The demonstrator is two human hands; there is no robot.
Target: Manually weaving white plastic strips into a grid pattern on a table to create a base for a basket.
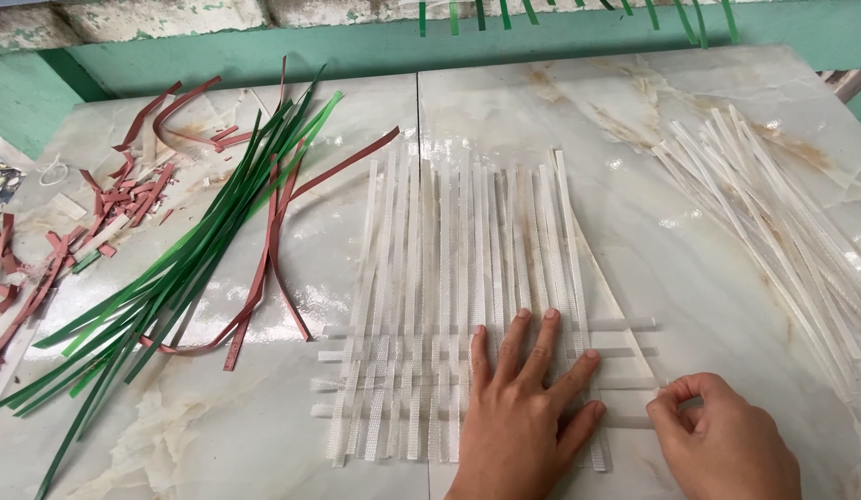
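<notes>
A flat weave of translucent white plastic strips lies on the marble tabletop. Many long strips run away from me and several cross strips are woven through near the front. My left hand lies flat with fingers spread on the right part of the weave, pressing it down. My right hand sits just right of the weave, thumb and forefinger pinched on the end of a white cross strip.
A loose pile of white strips lies at the right. Long green strips fan across the left with reddish-brown strips and short reddish-brown offcuts. A green wall runs behind the table.
</notes>
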